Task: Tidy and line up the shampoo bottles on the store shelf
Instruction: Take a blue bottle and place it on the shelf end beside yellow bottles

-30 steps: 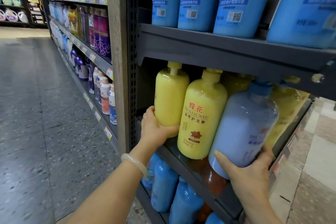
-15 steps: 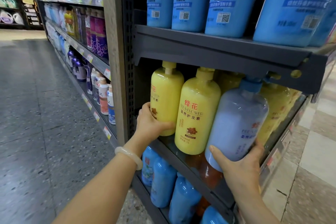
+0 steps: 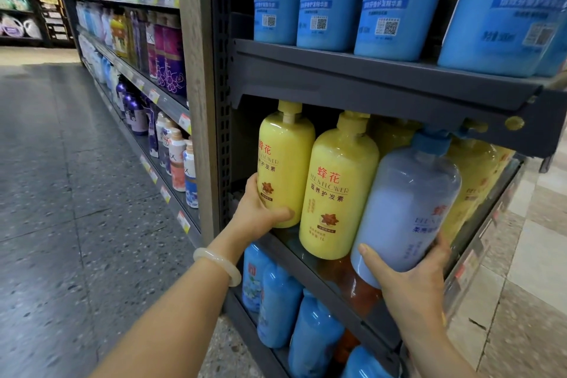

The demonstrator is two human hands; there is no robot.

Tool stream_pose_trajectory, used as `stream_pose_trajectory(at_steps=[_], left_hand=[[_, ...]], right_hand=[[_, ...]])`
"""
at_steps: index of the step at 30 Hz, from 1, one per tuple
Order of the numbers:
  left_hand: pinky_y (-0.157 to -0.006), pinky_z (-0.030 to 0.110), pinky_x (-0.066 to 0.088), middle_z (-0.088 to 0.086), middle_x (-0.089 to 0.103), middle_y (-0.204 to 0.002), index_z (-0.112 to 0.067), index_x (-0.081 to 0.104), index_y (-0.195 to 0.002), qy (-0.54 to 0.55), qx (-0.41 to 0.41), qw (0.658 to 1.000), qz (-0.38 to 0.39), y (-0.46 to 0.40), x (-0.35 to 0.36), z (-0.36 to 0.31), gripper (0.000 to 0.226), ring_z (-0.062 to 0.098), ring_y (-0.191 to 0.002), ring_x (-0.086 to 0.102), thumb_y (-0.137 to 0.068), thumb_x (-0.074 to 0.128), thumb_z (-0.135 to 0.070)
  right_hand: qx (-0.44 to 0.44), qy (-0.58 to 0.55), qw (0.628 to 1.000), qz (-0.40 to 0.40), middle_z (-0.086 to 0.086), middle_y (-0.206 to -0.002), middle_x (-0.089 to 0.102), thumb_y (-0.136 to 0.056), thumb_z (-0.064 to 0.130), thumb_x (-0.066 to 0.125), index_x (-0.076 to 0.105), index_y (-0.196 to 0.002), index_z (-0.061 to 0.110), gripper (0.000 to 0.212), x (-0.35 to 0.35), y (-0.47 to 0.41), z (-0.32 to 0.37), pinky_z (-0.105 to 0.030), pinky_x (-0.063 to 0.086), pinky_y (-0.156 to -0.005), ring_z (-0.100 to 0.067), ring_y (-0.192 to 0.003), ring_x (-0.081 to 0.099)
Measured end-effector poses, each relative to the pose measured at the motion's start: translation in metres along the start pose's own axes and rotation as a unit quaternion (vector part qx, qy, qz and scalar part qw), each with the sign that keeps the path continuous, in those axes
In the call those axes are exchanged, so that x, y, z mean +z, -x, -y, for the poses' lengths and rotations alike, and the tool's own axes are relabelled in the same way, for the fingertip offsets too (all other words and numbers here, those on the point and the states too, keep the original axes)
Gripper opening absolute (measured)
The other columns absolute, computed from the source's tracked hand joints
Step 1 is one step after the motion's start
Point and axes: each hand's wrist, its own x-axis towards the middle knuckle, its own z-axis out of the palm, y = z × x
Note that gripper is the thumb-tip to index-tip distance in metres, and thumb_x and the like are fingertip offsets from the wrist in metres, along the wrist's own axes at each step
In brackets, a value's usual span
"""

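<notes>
Shelf [image 3: 383, 86]: middle tier, two yellow bottles in front, a lilac one beside them, more yellow behind.
Left hand [image 3: 256, 213]: curled round the foot of the end yellow bottle [image 3: 285, 163], thumb across its front.
Right hand [image 3: 411, 282]: cupping the base of the lilac bottle [image 3: 408, 209], thumb left, fingers right.
Middle yellow bottle [image 3: 337, 187]: untouched, label forward, between the two held.
Change: end yellow bottle turned since a second ago, red label now facing out; lilac bottle much as before.
Meaning: labels nearly matched; lilac bottle tilted, not yet squared with the row.
</notes>
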Motion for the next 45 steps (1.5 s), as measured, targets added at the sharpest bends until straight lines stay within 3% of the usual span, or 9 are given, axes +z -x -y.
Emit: stream_pose_trajectory(at_steps=[5, 8, 10, 13, 16, 24, 33, 38, 45], left_hand=[[-0.101, 0.041, 0.039, 0.000, 0.036, -0.133, -0.034, 0.012, -0.139, -0.028, 0.008, 0.999, -0.012, 0.006, 0.009, 0.005, 0.105, 0.020, -0.121, 0.040, -0.059, 0.079, -0.025], [-0.113, 0.045, 0.025, 0.005, 0.015, -0.150, -0.020, 0.003, -0.146, -0.051, -0.018, 0.991, -0.124, 0.018, 0.023, -0.004, 0.107, 0.024, -0.137, 0.020, -0.066, 0.074, -0.020], [-0.111, 0.039, 0.028, 0.002, 0.024, -0.142, -0.014, 0.017, -0.144, -0.027, 0.061, 0.977, -0.204, 0.042, 0.038, -0.013, 0.092, 0.020, -0.133, 0.025, -0.066, 0.064, -0.025], [-0.105, 0.026, 0.029, -0.006, 0.034, -0.126, -0.015, 0.030, -0.138, -0.044, 0.162, 0.972, -0.162, 0.072, 0.069, -0.028, 0.092, 0.009, -0.122, 0.033, -0.058, 0.060, -0.049], [-0.109, 0.030, 0.025, 0.000, 0.032, -0.132, -0.014, 0.022, -0.142, -0.080, 0.135, 0.979, -0.127, 0.067, 0.088, -0.027, 0.111, 0.014, -0.125, 0.029, -0.048, 0.060, -0.060], [-0.091, 0.035, 0.041, -0.004, 0.043, -0.107, -0.018, 0.041, -0.122, -0.080, 0.122, 0.980, -0.137, 0.058, 0.085, -0.024, 0.091, 0.015, -0.104, 0.042, -0.044, 0.069, -0.055], [-0.106, 0.051, 0.033, 0.011, 0.035, -0.132, -0.014, 0.029, -0.137, -0.037, 0.099, 0.969, -0.221, 0.090, 0.110, -0.018, 0.085, 0.030, -0.126, 0.033, -0.068, 0.070, -0.040], [-0.100, 0.027, 0.033, -0.003, 0.035, -0.123, -0.012, 0.036, -0.133, -0.002, 0.178, 0.970, -0.163, 0.135, 0.147, -0.026, 0.088, 0.013, -0.118, 0.037, -0.060, 0.066, -0.052], [-0.100, 0.041, 0.035, 0.012, 0.039, -0.133, -0.009, 0.033, -0.137, -0.055, 0.067, 0.987, -0.136, 0.124, 0.164, -0.044, 0.104, 0.028, -0.124, 0.036, -0.052, 0.088, -0.030]], right_hand=[[0.001, 0.002, 1.000, -0.004, 0.004, -0.119, 0.043, -0.059, 0.023, 0.086, 0.024, -0.137, 0.019, 0.099, 0.002, 0.000, -0.001, -0.042, 0.043, -0.093, -0.018, -0.103, 0.046], [-0.005, 0.013, 1.000, -0.011, -0.003, -0.128, 0.046, -0.059, 0.024, 0.086, 0.024, -0.138, 0.019, 0.100, 0.002, -0.001, -0.002, -0.043, 0.043, -0.094, -0.023, -0.108, 0.049], [-0.005, 0.015, 1.000, -0.013, -0.005, -0.131, 0.046, -0.059, 0.025, 0.086, 0.023, -0.138, 0.021, 0.101, 0.002, -0.001, -0.003, -0.043, 0.043, -0.094, -0.025, -0.113, 0.049], [-0.001, 0.022, 1.000, -0.017, -0.004, -0.132, 0.047, -0.058, 0.028, 0.086, 0.023, -0.138, 0.023, 0.102, 0.003, -0.002, -0.005, -0.043, 0.043, -0.095, -0.026, -0.116, 0.050], [0.004, 0.026, 0.999, -0.022, -0.004, -0.129, 0.050, -0.052, 0.036, 0.088, 0.025, -0.135, 0.024, 0.105, 0.004, -0.003, -0.006, -0.038, 0.045, -0.089, -0.025, -0.113, 0.053], [-0.034, 0.049, 0.998, -0.017, -0.001, -0.126, 0.045, -0.051, 0.039, 0.083, 0.027, -0.137, 0.016, 0.105, 0.001, 0.004, 0.000, -0.028, 0.036, -0.090, -0.019, -0.116, 0.045], [-0.011, 0.005, 1.000, -0.018, 0.008, -0.129, 0.044, -0.042, 0.057, 0.074, 0.028, -0.138, 0.024, 0.112, -0.005, 0.014, 0.001, -0.026, 0.040, -0.097, -0.008, -0.118, 0.044], [0.044, -0.204, 0.971, -0.116, 0.005, -0.109, 0.058, -0.081, 0.028, 0.068, 0.048, -0.115, 0.018, 0.040, -0.035, -0.013, -0.002, -0.009, 0.044, -0.078, -0.016, -0.105, 0.055], [-0.007, 0.020, 0.999, 0.037, -0.004, -0.127, 0.050, -0.054, 0.024, 0.088, 0.031, -0.121, 0.028, 0.088, -0.045, -0.108, -0.024, -0.044, 0.043, -0.102, -0.022, -0.119, 0.050]])
